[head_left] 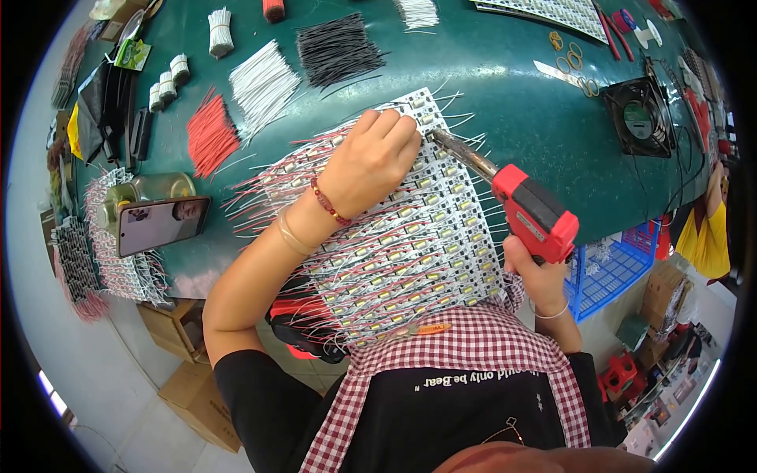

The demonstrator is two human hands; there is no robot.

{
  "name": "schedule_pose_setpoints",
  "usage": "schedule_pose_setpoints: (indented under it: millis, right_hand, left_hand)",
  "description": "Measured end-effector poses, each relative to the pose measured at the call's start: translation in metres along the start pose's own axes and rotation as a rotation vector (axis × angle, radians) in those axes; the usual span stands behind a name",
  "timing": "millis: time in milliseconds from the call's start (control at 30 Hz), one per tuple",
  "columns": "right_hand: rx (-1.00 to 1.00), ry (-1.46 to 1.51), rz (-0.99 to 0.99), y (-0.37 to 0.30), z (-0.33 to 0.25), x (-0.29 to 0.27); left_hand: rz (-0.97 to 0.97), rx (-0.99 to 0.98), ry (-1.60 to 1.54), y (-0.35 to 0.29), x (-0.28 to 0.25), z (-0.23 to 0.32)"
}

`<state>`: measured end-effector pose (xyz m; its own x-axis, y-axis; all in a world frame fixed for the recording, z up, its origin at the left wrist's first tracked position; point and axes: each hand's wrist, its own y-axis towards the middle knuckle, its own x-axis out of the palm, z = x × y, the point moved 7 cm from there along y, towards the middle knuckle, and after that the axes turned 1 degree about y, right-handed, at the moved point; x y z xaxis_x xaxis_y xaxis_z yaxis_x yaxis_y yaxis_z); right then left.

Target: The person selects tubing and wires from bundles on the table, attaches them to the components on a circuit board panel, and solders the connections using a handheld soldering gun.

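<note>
A large white panel of small LED circuit boards (410, 236) slants from the table's edge toward my lap. Rows of thin red and white wires stick out along its left side. My left hand (374, 158) is closed over the panel's upper part, fingers curled down; what they pinch is hidden. In my right hand (540, 280) is a red and black soldering gun (536, 213), gripped by its handle. Its metal tip reaches the panel's upper right, just right of my left fingers. Whether the tip touches a board is too small to tell.
Beyond the panel lie piles of red wires (211, 135), white wires (264, 88) and black wires (339, 49). A phone (164, 226) leans on a jar at left. A black fan (637, 117) stands at right, above a blue basket (619, 272). Another person's yellow garment (704, 240) shows far right.
</note>
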<state>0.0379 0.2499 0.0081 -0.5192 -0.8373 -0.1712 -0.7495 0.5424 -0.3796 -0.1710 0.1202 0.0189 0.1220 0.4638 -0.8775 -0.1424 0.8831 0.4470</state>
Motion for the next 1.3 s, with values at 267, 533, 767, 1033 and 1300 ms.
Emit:
schedule_pose_setpoints:
  millis: [267,533,767,1033,1300]
  right_hand:
    - [-0.080,-0.068,-0.007,0.001,-0.004,0.002]
    - [-0.045,-0.049,-0.005,0.003,0.000,0.001]
    - [-0.013,0.115,0.020,-0.004,-0.007,0.004]
    - [-0.054,0.070,0.001,-0.002,-0.013,0.004]
    - [-0.037,0.095,-0.015,0.001,-0.005,0.009]
  left_hand:
    - [-0.002,0.016,0.050,0.000,0.001,0.001]
    - [-0.004,0.010,0.037,-0.001,0.001,0.001]
    - [-0.016,0.010,0.054,-0.001,0.003,0.001]
    - [-0.028,0.019,0.060,0.000,0.003,0.002]
    - [-0.019,0.010,0.040,-0.002,0.002,0.001]
